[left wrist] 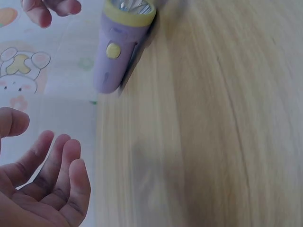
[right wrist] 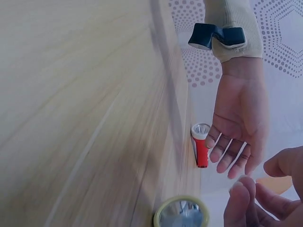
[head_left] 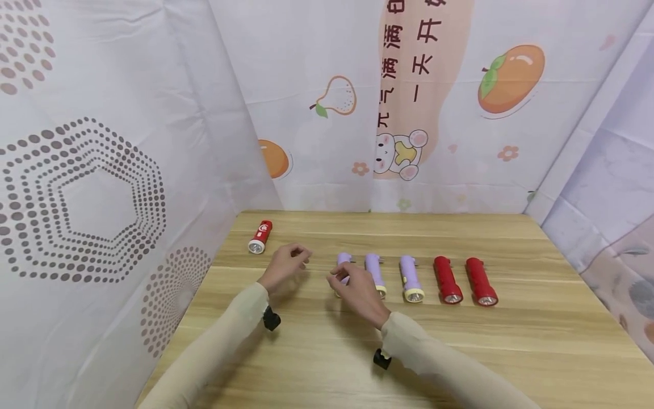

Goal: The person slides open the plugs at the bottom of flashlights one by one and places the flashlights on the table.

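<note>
My left hand (head_left: 286,265) hovers over the left part of the table with nothing in it. In the left wrist view its fingers (left wrist: 71,149) are loosely bent, with the thumb apart from them. My right hand (head_left: 360,289) hangs over the leftmost purple flashlight (head_left: 344,258) and partly covers it. The right wrist view shows the fingers (right wrist: 239,196) of this hand loosely bent around nothing. Two more purple flashlights (head_left: 375,267) (head_left: 410,272) with yellow rims lie just to the right. Beyond my left hand, a red flashlight with a white head (head_left: 261,234) lies by itself.
Two red flashlights (head_left: 447,278) (head_left: 481,281) continue the row on the right, lenses toward me. The wooden table (head_left: 536,341) ends at a printed curtain (head_left: 317,193) at the back, and another patterned curtain (head_left: 102,318) hangs along the left side.
</note>
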`<state>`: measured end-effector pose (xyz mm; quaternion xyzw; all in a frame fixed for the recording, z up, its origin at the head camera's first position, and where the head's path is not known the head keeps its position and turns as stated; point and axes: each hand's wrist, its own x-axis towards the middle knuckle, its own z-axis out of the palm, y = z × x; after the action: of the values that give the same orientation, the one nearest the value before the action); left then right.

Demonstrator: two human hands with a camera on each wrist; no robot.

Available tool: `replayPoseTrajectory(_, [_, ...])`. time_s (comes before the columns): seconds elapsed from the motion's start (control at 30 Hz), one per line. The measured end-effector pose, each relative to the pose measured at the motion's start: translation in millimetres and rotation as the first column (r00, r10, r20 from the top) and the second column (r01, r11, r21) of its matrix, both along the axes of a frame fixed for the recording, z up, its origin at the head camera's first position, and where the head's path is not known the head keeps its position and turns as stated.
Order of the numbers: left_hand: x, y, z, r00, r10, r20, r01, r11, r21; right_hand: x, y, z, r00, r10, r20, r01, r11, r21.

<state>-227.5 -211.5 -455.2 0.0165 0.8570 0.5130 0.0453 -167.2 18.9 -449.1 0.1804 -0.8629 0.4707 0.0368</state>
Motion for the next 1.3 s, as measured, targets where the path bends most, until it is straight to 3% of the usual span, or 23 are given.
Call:
replayPoseTrajectory(0.23, [-2.7, -17, 8.4, 0.999, 0.038, -0.019, -0.038, 0.999, 0.019, -0.5, -15, 4.4, 0.998, 0.044, 0.042, -0.044, 0.999, -0.008])
replayPoseTrajectory(0.5, [-7.2, -40, 18.7, 0.991, 0.090, -0.102, -0.084, 0.995, 0.059, -2.3, -35, 2.9, 0.996, 0.077, 0.055, -0.075, 0.997, -0.025])
replayPoseTrajectory(0.77, [-14.9, -70, 25.0, 0.982, 0.170, -0.078, -0.163, 0.983, 0.085, -7.2, -51, -0.4, 0.993, 0.082, 0.080, -0.079, 0.996, -0.042])
replayPoseTrajectory(1.03, [-27.7, -102, 25.3, 0.956, 0.274, -0.099, -0.276, 0.961, -0.006, -12.8, -69, -2.4, 0.985, 0.096, 0.143, -0.086, 0.994, -0.070])
replayPoseTrajectory(1.3, [-41.1, -125, 18.0, 0.940, 0.338, -0.050, -0.337, 0.941, 0.032, -23.7, -91, -6.5, 0.968, 0.114, 0.225, -0.089, 0.989, -0.115])
